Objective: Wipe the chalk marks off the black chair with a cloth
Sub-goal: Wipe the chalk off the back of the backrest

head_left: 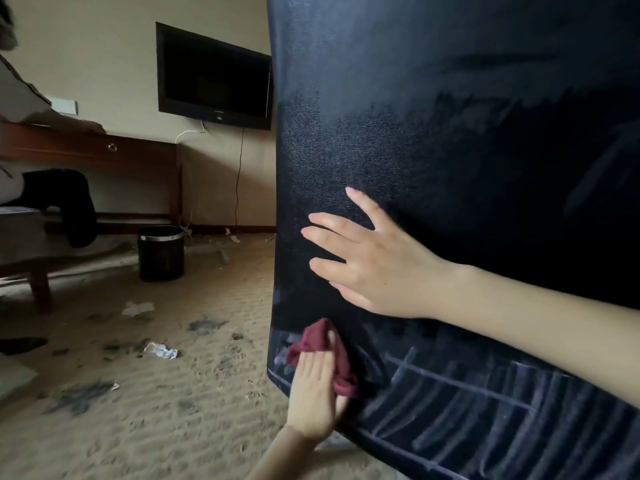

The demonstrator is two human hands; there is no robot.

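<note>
Wiping along the lower left edge of the black chair (pixel 450 133).

My left hand (pixel 317 393) presses the red cloth (pixel 323 344) flat beside chalk marks (pixel 467 403); my right hand (pixel 367 258) rests open-fingered above, with carpet (pixel 156 410) free to the left.

The right hand (pixel 374 261) lies flat, fingers spread, on the black chair (pixel 467 133). Below it, the left hand (pixel 317 396) presses a red cloth (pixel 325 344) against chalk marks (pixel 467 403) near the chair's lower edge.
</note>
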